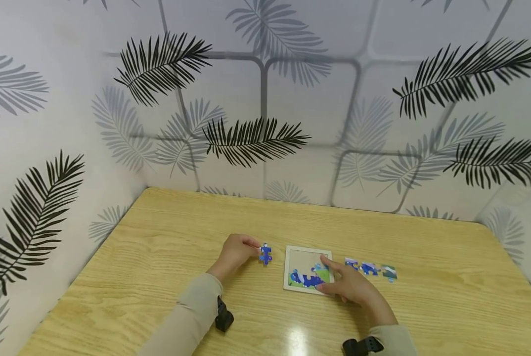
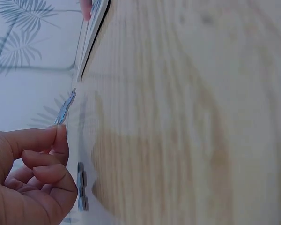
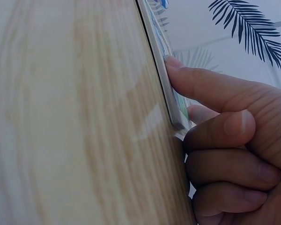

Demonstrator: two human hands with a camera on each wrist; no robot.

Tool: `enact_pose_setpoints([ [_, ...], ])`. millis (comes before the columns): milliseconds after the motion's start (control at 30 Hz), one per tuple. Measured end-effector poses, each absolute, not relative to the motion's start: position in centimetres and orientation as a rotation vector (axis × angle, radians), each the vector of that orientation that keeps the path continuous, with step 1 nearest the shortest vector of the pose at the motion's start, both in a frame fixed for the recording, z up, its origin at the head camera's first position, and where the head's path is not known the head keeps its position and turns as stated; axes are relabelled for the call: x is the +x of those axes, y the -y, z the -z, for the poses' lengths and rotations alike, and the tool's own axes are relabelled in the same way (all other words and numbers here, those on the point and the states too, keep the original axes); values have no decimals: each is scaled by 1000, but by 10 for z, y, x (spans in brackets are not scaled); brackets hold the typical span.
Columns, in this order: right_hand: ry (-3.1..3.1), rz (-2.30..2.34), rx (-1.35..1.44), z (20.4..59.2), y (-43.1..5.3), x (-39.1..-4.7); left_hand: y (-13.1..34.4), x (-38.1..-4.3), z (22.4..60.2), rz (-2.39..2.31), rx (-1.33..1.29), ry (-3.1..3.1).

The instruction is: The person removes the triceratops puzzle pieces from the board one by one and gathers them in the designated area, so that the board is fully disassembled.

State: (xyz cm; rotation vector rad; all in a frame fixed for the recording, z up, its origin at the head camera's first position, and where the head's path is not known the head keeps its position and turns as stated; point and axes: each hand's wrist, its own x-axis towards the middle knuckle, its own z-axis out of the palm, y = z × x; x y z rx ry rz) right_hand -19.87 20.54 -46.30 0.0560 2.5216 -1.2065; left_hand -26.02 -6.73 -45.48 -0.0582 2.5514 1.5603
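My left hand (image 1: pixel 237 252) pinches a blue jigsaw puzzle piece (image 1: pixel 265 254) between thumb and forefinger, left of the puzzle tray. In the left wrist view this piece (image 2: pixel 65 108) is seen nearly edge-on, its other fingers curled in. The square, pale-rimmed tray (image 1: pixel 286 268) lies flat, with blue and green pieces (image 1: pixel 311 281) fitted along its lower and right parts. The upper left of its bed is bare. My right hand (image 1: pixel 353 284) rests on the tray's right side, thumb and forefinger spread over it. In the right wrist view, the remaining fingers (image 3: pixel 229 171) curl beside the rim.
Several loose puzzle pieces (image 1: pixel 369 268) lie in a row right of the tray, partly behind the right hand. More pieces (image 2: pixel 82 187) show edge-on below the left fingers in the left wrist view. The wooden table (image 1: pixel 203 217) meets a leaf-patterned wall (image 1: pixel 301 168) at its back.
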Motion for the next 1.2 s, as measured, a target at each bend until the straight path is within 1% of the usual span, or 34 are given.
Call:
enact_pose_setpoints([
  [233, -2508, 1222, 41, 463, -206, -199, 74, -265, 454, -1469, -109, -2644],
  [533, -2501, 1239, 19, 462, -207, -198, 77, -267, 458, -1407, -85, -2738],
  [1033, -2489, 1270, 15, 465, -208, -199, 76, -262, 453, -1489, -62, -2639],
  [1200, -2487, 1262, 28, 465, -208, -199, 72, -260, 452, -1539, 5, -2587],
])
